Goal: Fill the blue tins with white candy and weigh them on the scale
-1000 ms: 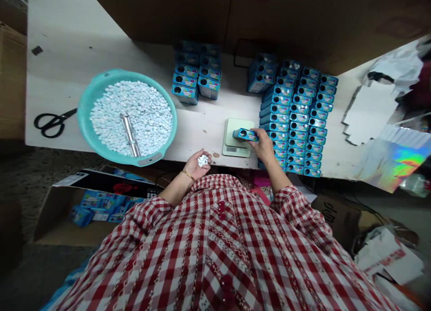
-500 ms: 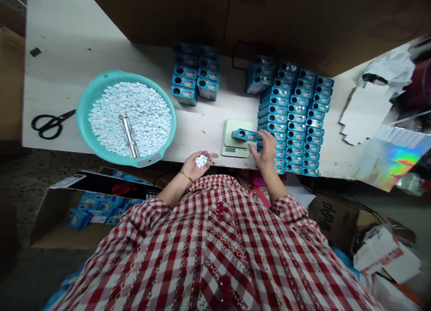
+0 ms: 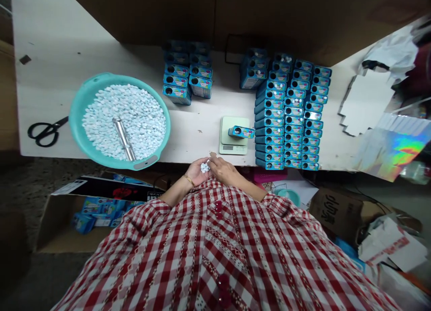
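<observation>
My left hand (image 3: 194,173) is turned palm up at the table's front edge, cupped under a small heap of white candies (image 3: 204,167). Over its fingers comes my right hand (image 3: 225,171), fingers bent and drawn together at the heap; what lies between its fingertips is hidden. Just beyond, a blue candy box (image 3: 241,132) with a dark round hole in its top rests on a pale green digital scale (image 3: 224,138). A turquoise basin (image 3: 74,122) on the left is full of white candies, with a shiny metal cylinder (image 3: 123,138) lying on them.
Packed rows of blue boxes (image 3: 272,122) stand right of the scale, and a smaller group (image 3: 177,93) behind it to the left. Black scissors (image 3: 47,133) lie left of the basin. A large cardboard box (image 3: 168,14) borders the back. An open carton (image 3: 60,239) sits below, left.
My right hand has left the box on the scale and moved left to the candies in my left palm. The box stays on the scale. The whole view has shifted slightly.
</observation>
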{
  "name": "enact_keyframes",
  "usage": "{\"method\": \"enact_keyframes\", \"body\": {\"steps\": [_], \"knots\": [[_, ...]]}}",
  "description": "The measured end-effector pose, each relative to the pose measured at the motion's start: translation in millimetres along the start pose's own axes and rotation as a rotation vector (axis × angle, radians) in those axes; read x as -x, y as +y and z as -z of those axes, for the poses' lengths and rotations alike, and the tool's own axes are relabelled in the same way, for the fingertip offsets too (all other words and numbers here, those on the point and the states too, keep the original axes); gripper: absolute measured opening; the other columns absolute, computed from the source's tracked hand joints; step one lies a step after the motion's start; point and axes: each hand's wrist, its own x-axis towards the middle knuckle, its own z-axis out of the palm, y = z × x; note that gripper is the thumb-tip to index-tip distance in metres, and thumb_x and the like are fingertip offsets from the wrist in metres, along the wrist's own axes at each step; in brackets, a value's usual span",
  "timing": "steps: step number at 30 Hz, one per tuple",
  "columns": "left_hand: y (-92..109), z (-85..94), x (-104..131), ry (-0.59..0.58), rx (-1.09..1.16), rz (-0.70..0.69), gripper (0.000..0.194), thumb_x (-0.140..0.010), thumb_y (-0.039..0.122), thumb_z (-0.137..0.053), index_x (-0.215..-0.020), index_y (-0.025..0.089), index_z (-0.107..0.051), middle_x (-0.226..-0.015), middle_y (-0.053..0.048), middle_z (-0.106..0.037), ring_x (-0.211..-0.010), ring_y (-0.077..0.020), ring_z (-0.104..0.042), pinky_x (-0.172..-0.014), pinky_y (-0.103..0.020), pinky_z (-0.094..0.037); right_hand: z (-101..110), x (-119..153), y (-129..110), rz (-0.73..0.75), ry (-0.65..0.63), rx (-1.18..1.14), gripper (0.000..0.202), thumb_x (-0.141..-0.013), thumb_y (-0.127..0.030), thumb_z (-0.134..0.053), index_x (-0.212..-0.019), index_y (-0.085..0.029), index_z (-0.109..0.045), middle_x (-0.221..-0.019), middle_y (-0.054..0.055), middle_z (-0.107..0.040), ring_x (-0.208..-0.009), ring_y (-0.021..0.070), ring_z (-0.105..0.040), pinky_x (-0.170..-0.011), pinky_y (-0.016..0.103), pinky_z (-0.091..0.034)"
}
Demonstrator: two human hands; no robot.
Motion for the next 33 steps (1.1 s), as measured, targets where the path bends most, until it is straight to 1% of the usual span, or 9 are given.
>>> {"method": "enact_keyframes", "body": {"steps": [4, 7, 11, 13, 15, 17, 21, 26, 33], "knots": [[0.9, 1.4, -2.4, -0.002, -0.011, -0.005, 0.026, -0.086, 0.010, -0.039, -0.074, 0.008, -0.061, -0.063, -0.007, -0.065, -0.063, -0.0138, -0.064, -0.074, -0.028, -0.055, -1.4, 1.4, 2.4, 0.023, 0.003, -0.022, 0.016, -0.084, -0.013, -0.050, -0.093, -0.022, -0.060, -0.110, 0.009, -0.061, -0.096, 0.0242, -0.058, -0.075, 0.039, -0.055], [1.9, 1.3, -4.7, -0.024, -0.009, -0.019, 0.025, -0.086, 0.009, -0.038, -0.078, 0.007, -0.062, -0.065, -0.007, -0.066, -0.059, -0.0121, -0.063, -0.072, -0.027, -0.055, 6.9, 2.1, 2.8, 0.047, 0.037, -0.072, 0.016, -0.089, -0.020, -0.046, -0.097, -0.021, -0.060, -0.107, 0.009, -0.060, -0.097, 0.0215, -0.057, -0.078, 0.036, -0.054], [6.3, -6.0, -5.9, -0.073, -0.034, -0.039, 0.025, -0.085, 0.010, -0.040, -0.083, 0.006, -0.064, -0.077, -0.012, -0.069, -0.075, -0.0174, -0.067, -0.075, -0.031, -0.056, 37.9, 2.3, 13.0, -0.019, 0.337, -0.197, 0.019, -0.090, -0.025, -0.043, -0.094, -0.021, -0.062, -0.094, 0.007, -0.059, -0.089, 0.0164, -0.059, -0.077, 0.031, -0.053], [9.6, -11.9, -5.6, -0.084, -0.055, -0.038, 0.024, -0.084, 0.012, -0.041, -0.085, 0.005, -0.065, -0.086, -0.016, -0.070, -0.085, -0.0211, -0.068, -0.077, -0.033, -0.055, 56.4, -0.3, 24.7, -0.081, 0.490, -0.153, 0.018, -0.089, -0.026, -0.045, -0.090, -0.022, -0.063, -0.092, 0.007, -0.059, -0.088, 0.0170, -0.059, -0.078, 0.032, -0.052], [12.4, -16.9, -4.8, -0.088, -0.065, -0.041, 0.024, -0.083, 0.012, -0.042, -0.086, 0.005, -0.065, -0.093, -0.018, -0.070, -0.090, -0.0227, -0.067, -0.079, -0.033, -0.055, 71.5, -5.4, 38.7, -0.154, 0.567, -0.078, 0.018, -0.088, -0.027, -0.047, -0.090, -0.022, -0.064, -0.093, 0.008, -0.061, -0.091, 0.0182, -0.060, -0.080, 0.034, -0.051], [14.1, -19.7, -4.1, -0.086, -0.062, -0.050, 0.024, -0.082, 0.012, -0.042, -0.086, 0.006, -0.065, -0.093, -0.017, -0.070, -0.089, -0.0223, -0.068, -0.078, -0.032, -0.055, 80.6, -11.8, 51.8, -0.201, 0.579, -0.040, 0.018, -0.089, -0.028, -0.046, -0.091, -0.023, -0.064, -0.096, 0.008, -0.062, -0.093, 0.0188, -0.060, -0.083, 0.035, -0.050], [14.4, -17.3, -2.7, -0.072, -0.052, -0.056, 0.024, -0.083, 0.012, -0.041, -0.084, 0.006, -0.065, -0.092, -0.016, -0.070, -0.086, -0.0221, -0.068, -0.077, -0.032, -0.056, 85.5, -16.2, 64.7, -0.184, 0.566, -0.045, 0.022, -0.090, -0.030, -0.043, -0.094, -0.024, -0.065, -0.098, 0.007, -0.064, -0.096, 0.0198, -0.060, -0.089, 0.037, -0.048], [15.8, -4.0, -2.4, -0.058, -0.016, -0.086, 0.022, -0.081, 0.011, -0.043, -0.086, 0.006, -0.065, -0.095, -0.018, -0.069, -0.090, -0.0223, -0.068, -0.076, -0.031, -0.057, 91.4, 7.9, 63.0, -0.303, 0.760, 0.044, 0.027, -0.091, -0.033, -0.040, -0.096, -0.025, -0.065, -0.093, 0.007, -0.066, -0.095, 0.0225, -0.060, -0.089, 0.044, -0.048], [19.4, 4.5, -4.2, -0.017, -0.006, -0.102, 0.022, -0.082, 0.012, -0.044, -0.084, 0.006, -0.065, -0.093, -0.017, -0.069, -0.089, -0.0221, -0.068, -0.076, -0.030, -0.057, 101.3, 32.8, 74.3, -0.388, 0.971, 0.136, 0.023, -0.090, -0.032, -0.043, -0.088, -0.022, -0.064, -0.084, 0.006, -0.065, -0.084, 0.0198, -0.061, -0.078, 0.039, -0.052]]}}
